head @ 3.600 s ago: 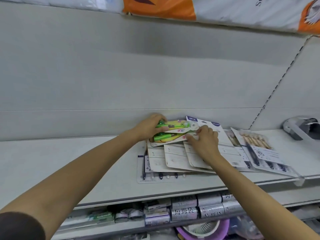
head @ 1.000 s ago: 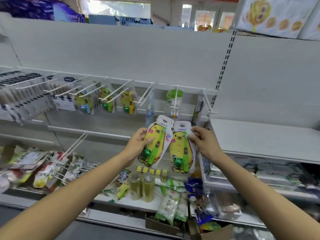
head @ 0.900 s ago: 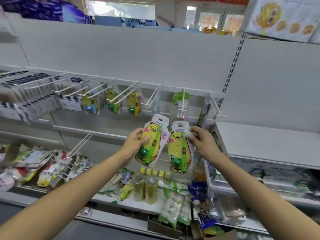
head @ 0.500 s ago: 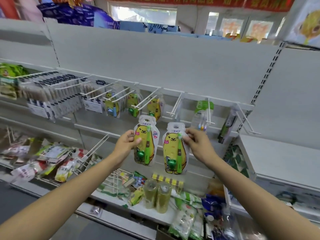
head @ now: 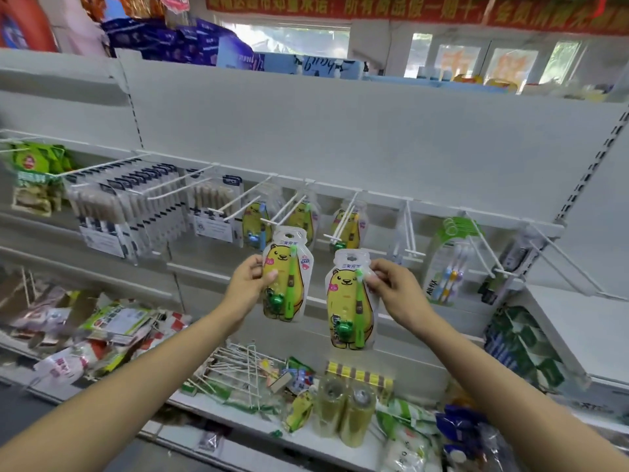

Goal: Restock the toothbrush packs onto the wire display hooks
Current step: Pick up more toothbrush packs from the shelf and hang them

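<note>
two bear packs, ready to hang

left hand (head: 247, 287) pinches one toothbrush pack (head: 287, 274) by its edge; right hand (head: 394, 290) pinches a second pack (head: 349, 301) near its top. both packs hang just below the wire hooks (head: 335, 223). best to hang one at a time, hang-hole lined up with the hook tip, then slid back

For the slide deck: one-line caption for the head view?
Left hand and right hand each hold a bear toothbrush pack below wire hooks.

bare wire hook (head: 408, 233) open ahead, hung bear packs (head: 345, 226) crowd hooks beside, bottles (head: 343, 413) below
</note>
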